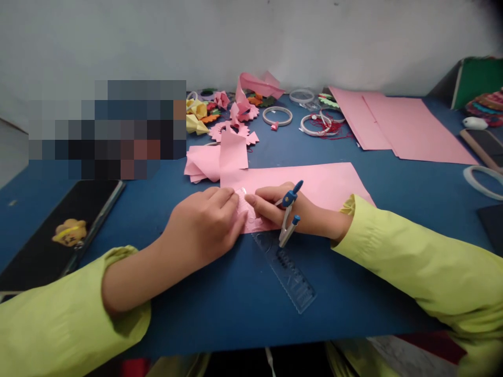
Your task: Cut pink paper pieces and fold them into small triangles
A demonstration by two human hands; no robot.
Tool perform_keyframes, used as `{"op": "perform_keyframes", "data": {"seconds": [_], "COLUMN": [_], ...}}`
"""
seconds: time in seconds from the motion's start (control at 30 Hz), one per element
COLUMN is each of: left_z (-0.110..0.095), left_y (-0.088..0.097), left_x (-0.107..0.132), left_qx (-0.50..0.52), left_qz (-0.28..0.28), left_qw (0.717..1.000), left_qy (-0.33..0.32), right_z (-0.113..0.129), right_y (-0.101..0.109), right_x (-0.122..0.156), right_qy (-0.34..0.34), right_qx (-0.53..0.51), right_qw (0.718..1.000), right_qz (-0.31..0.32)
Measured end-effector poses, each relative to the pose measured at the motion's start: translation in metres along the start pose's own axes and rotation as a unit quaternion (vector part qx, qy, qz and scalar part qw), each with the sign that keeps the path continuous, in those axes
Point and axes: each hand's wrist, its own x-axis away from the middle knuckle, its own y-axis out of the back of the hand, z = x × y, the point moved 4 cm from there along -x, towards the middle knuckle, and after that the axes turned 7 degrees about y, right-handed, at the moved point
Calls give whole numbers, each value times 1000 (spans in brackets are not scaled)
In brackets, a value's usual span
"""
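Note:
A transparent stencil ruler (286, 275) lies slanted, its upper end over a sheet of pink paper (314, 180) and its lower end on the blue table. My left hand (206, 217) presses that upper end down, fingers bent and closed on it. Beside it, my right hand (288, 204) is closed around a silver-and-blue drawing compass (290, 212). The compass's hinge and blue knob stick out above the fingers, and one leg hangs toward the table. What its tip end touches is hidden behind my fingers.
Folded pink pieces (204, 162) and paper cutouts (236, 118) lie behind my hands. Rolls of tape (277, 116), red thread (332, 125) and larger pink sheets (416, 125) lie farther back. A dark phone-like slab (58, 235) is at left; another tape roll (485, 182) is at right.

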Motion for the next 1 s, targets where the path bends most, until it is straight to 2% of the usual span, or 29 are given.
{"op": "perform_keyframes", "data": {"seconds": [0.1, 0.23, 0.3, 0.47, 0.67, 0.87, 1.0], "left_z": [0, -4, -5, 4, 28, 38, 39], "left_y": [1, -1, -1, 5, 3, 3, 7], "left_x": [1, 3, 4, 6, 14, 20, 21], "left_qx": [56, 94, 80, 31, 65, 68, 69], "left_qz": [29, 58, 71, 117, 158, 144, 136], "left_qw": [998, 993, 994, 993, 984, 986, 987], "left_qy": [28, 38, 27, -3, -59, -48, -51], "right_z": [-2, -16, -22, -24, -24, -19, -19], "right_y": [0, 9, 11, 12, 12, 15, 14], "right_x": [0, 0, 0, -1, -2, -4, -5], "right_qy": [-21, -96, -118, -122, -136, -113, -123], "right_qx": [-49, -137, -170, -196, -184, -119, -132], "right_qw": [998, 972, 957, 952, 954, 966, 964], "right_qz": [-18, -165, -201, -201, -193, -202, -194]}}
